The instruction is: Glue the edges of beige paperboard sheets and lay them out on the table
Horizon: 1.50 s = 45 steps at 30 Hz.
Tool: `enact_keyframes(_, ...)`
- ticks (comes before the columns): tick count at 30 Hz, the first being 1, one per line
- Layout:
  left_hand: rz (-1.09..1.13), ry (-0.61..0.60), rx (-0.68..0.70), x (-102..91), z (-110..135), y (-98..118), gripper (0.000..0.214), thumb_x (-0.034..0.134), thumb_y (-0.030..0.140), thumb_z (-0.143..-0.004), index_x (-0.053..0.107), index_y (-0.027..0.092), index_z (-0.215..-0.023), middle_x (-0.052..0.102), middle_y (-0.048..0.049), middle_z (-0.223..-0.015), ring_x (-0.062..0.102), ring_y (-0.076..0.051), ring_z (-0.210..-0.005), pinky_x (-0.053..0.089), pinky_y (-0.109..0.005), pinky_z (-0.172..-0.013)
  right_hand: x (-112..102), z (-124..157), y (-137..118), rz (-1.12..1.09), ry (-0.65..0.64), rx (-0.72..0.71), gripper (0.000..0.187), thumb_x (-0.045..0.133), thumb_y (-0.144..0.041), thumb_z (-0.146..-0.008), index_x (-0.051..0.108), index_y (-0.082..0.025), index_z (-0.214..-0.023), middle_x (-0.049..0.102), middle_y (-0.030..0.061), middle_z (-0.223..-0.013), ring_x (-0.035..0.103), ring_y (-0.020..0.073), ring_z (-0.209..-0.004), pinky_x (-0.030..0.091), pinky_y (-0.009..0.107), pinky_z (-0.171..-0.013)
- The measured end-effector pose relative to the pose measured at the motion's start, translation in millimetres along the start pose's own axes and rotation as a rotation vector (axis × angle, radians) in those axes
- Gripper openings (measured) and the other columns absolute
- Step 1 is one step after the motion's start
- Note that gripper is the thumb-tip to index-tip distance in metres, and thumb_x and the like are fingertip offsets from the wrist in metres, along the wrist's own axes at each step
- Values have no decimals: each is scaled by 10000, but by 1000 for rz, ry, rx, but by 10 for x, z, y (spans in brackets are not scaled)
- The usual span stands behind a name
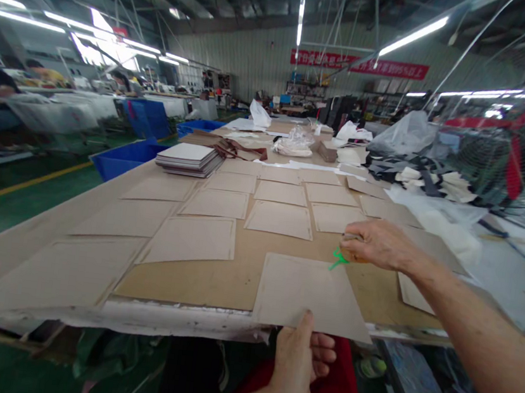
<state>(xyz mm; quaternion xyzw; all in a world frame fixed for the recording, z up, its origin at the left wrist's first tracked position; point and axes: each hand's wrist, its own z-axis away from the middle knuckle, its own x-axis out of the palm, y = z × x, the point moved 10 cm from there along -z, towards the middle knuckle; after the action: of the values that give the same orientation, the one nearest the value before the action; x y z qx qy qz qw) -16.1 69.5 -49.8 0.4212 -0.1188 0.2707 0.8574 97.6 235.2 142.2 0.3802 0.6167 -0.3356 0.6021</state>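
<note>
My left hand (pixel 297 360) pinches the near edge of a beige board sheet (pixel 308 291), thumb on top and fingers beneath. That sheet overhangs the front edge of the table. My right hand (pixel 371 243) is closed around a small tool with a bright green forked tip (pixel 339 259). Its handle is mostly hidden by my fingers. The green tip is at the far right edge of the sheet; whether it touches I cannot tell. Several similar sheets lie in rows, among them one sheet (pixel 193 239) to the left and another sheet (pixel 279 218) beyond.
A stack of boards (pixel 189 159) stands at the back left of the brown table (pixel 189 283), near brown straps (pixel 239 149). Blue bins (pixel 124 157) are beyond its left edge. Dark and pale scraps (pixel 437 179) and a large fan (pixel 520 126) are at the right.
</note>
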Motion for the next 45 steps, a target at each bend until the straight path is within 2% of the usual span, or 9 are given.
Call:
enact_keyframes(4, 3, -15, 1, 13, 15, 13, 385, 544, 405, -912, 627, 90, -707, 674, -73, -653, 575, -88, -483, 372, -171, -440, 41, 104, 216, -12, -2, 64, 296, 470, -432, -889, 617, -229, -731, 619, 15, -683, 550, 184, -633, 270, 283, -541)
enact_keyframes(10, -3, -22, 9, 12, 30, 37, 424, 548, 436, -899, 626, 96, -658, 658, -70, -624, 580, -95, -495, 375, -172, -448, 38, 187, 344, -43, 9, 96, 289, 472, -420, -870, 613, -226, -709, 598, 11, -646, 542, 182, -616, 282, 283, -545)
enact_keyframes(13, -19, -17, 20, 3, 14, 28, 427, 583, 456, -872, 638, 93, -654, 663, -75, -627, 576, -98, -489, 378, -177, -453, 20, 206, 307, -54, 34, 88, 281, 481, -415, -864, 615, -226, -705, 607, 10, -657, 539, 180, -622, 277, 283, -549)
enact_keyframes(21, -47, 3, 21, -20, -22, 4, 388, 575, 423, -887, 635, 84, -709, 663, -63, -644, 570, -86, -486, 366, -171, -448, 2, 83, -113, -100, 146, 5, 276, 474, -397, -898, 582, -222, -713, 628, 4, -736, 553, 172, -702, 285, 275, -590)
enact_keyframes(26, -41, 0, 29, -17, -18, 12, 374, 596, 431, -872, 634, 90, -723, 668, -64, -648, 572, -90, -491, 372, -177, -452, 24, 147, 133, -91, 101, 41, 291, 484, -416, -887, 566, -220, -688, 616, 15, -689, 541, 183, -649, 269, 284, -559)
enact_keyframes(30, -47, 11, 49, -27, -18, 23, 421, 661, 496, -807, 639, 97, -675, 669, -71, -651, 571, -93, -498, 378, -179, -454, 17, 272, 298, -90, 53, 42, 295, 467, -414, -888, 564, -220, -688, 608, 17, -679, 536, 186, -642, 285, 286, -570)
enact_keyframes(35, -67, 10, 41, -22, -13, 22, 444, 653, 515, -805, 650, 95, -660, 670, -75, -651, 568, -91, -495, 372, -178, -447, 14, 439, 225, -151, -35, -2, 295, 477, -411, -869, 539, -224, -648, 539, -18, -579, 504, 163, -575, 288, 276, -548)
enact_keyframes(39, -73, 8, 44, -19, -4, 28, 452, 668, 521, -792, 649, 95, -642, 671, -79, -643, 572, -94, -497, 377, -180, -449, 27, 539, 140, -196, -86, -33, 306, 471, -427, -875, 531, -226, -651, 539, -27, -581, 515, 157, -572, 300, 270, -541)
enact_keyframes(45, -85, 28, 52, -24, 11, 42, 405, 618, 437, -856, 640, 91, -647, 664, -65, -624, 570, -84, -484, 369, -169, -438, 33, 419, 206, -150, 20, -16, 291, 439, -405, -915, 582, -220, -742, 613, 23, -738, 549, 194, -704, 314, 297, -615)
